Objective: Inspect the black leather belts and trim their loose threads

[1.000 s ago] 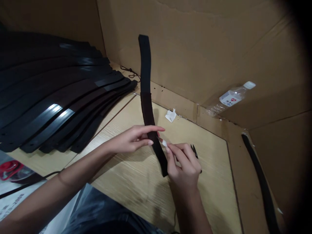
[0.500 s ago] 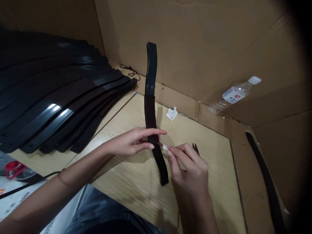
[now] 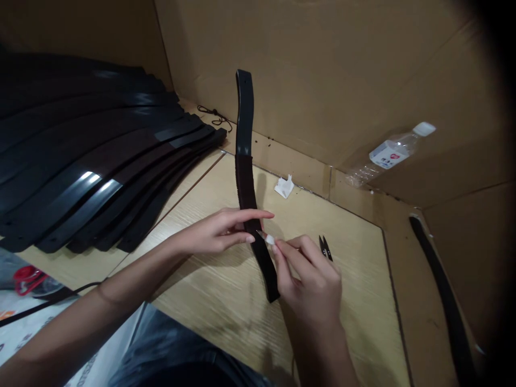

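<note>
A long black curved strip (image 3: 245, 115) with a dark brown stitched sleeve (image 3: 245, 183) round its middle slants across the table. My left hand (image 3: 226, 231) grips it near the sleeve's lower end, thumb on the near side and index finger stretched across. In my right hand (image 3: 308, 274) is a small pointed tool (image 3: 269, 239), pinched between thumb and fingers, with white wrapping behind its thin tip. The tip is at the strip's right edge, just below the index finger; whether it touches I cannot tell. Black thread snips (image 3: 325, 248) lie beyond my right hand.
Many similar black strips (image 3: 80, 188) are piled at the left. A torn white scrap (image 3: 284, 186) and a clear plastic bottle (image 3: 389, 154) lie toward the back, by the cardboard wall (image 3: 306, 75). Another dark strip (image 3: 439, 290) rests at the right. Dark cord (image 3: 215, 114) lies behind.
The strip's upper end has shifted slightly left and its lower end has risen a little. The pointed tool and my right hand have moved slightly up and left.
</note>
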`<state>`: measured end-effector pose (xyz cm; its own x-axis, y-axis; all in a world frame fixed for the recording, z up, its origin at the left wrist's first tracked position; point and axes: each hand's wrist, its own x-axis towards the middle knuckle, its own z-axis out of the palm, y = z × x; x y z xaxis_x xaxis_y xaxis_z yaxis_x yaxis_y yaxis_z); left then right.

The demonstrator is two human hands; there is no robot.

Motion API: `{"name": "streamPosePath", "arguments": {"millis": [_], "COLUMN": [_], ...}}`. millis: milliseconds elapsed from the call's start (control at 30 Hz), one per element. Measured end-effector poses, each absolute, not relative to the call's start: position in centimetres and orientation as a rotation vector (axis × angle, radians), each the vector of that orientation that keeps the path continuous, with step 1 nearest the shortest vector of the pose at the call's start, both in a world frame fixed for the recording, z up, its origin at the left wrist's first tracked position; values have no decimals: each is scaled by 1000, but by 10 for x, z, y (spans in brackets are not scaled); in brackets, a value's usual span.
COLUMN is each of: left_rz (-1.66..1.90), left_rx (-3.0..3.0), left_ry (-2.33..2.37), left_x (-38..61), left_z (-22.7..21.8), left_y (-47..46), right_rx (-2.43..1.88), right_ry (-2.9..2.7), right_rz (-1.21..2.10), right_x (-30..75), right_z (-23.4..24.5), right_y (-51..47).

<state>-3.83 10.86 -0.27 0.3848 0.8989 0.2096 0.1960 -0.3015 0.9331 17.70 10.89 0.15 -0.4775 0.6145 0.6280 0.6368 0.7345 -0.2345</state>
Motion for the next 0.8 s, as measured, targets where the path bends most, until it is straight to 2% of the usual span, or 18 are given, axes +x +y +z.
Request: {"name": "streamPosePath", "arguments": {"millis": [100,267,800], "left_rz": [1019,1064,888], "left_rx": [1716,1645,1764], "left_ry": [989,949,910], "left_x": [-38,-37,-38], "left_z": [-4,-2,2], "left_y": [109,109,107], "right_rx": [-941,-907,-943], "right_ry": [-2139,-2080,-2245], "right_rz": [-46,163,384], "right_x": [172,174,186], "right_z": [-5,-5,12], "right_y": [108,111,110]}}
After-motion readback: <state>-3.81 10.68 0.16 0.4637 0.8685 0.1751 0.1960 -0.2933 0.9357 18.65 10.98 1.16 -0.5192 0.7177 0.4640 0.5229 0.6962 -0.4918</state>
